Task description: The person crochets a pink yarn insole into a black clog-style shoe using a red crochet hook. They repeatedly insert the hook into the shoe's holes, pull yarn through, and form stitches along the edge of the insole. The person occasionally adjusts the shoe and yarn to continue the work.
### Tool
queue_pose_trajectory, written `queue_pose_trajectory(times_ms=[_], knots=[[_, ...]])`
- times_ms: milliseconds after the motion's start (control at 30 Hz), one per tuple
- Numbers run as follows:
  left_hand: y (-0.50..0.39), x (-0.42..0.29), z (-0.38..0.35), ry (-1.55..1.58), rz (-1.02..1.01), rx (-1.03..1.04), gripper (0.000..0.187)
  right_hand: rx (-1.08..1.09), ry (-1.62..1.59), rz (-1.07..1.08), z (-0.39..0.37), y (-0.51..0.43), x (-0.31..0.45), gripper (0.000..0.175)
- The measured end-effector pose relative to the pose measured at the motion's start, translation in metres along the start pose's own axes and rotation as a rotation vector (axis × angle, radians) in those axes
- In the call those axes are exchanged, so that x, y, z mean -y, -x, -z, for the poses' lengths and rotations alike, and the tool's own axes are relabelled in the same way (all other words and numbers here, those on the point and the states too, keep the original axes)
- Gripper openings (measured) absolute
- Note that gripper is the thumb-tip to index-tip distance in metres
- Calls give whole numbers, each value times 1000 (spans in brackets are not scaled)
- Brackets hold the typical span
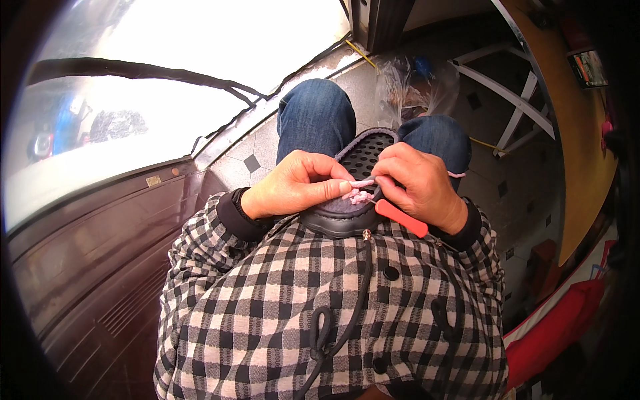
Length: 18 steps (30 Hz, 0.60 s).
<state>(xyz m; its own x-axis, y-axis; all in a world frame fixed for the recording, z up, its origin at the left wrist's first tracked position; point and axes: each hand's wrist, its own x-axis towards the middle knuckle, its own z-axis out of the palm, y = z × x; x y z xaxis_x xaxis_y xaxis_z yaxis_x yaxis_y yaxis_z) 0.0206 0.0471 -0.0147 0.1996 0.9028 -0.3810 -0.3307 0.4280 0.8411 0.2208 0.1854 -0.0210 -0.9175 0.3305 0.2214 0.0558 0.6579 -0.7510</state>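
Observation:
A black perforated slipper sole (369, 150), edged with grey-purple yarn, rests toe-away between my thighs. Its heel end is against my checked jacket. My left hand (302, 185) pinches a strand of pink yarn (361, 184) between thumb and forefinger above the sole. At the sole's right edge, the fingers of my right hand (419, 186) pinch the same strand's other end. A small bunch of pink stitches (357, 196) sits over the heel part. A crochet hook with a red handle (401, 218) points into those stitches; its handle lies below my right hand, and its tip is hidden.
Beyond my knees stands a clear plastic bag (417, 92) with things inside. White metal legs (510, 97) stand under a wooden tabletop (582, 165) on the right, with a phone (588, 69) on it. A brown door panel (100, 260) borders my left. Red fabric (555, 325) lies lower right.

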Motion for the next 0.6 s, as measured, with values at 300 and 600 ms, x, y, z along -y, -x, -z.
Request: queue_pose_trajectory(times_ms=[300,600], knots=[[-1,2,-2,11,-48,4,13,-271,23,-65,-4,-4,-3,15],[1,9,-2,48,-41,-12,18,156,-381,-56,4,-10,6,12]])
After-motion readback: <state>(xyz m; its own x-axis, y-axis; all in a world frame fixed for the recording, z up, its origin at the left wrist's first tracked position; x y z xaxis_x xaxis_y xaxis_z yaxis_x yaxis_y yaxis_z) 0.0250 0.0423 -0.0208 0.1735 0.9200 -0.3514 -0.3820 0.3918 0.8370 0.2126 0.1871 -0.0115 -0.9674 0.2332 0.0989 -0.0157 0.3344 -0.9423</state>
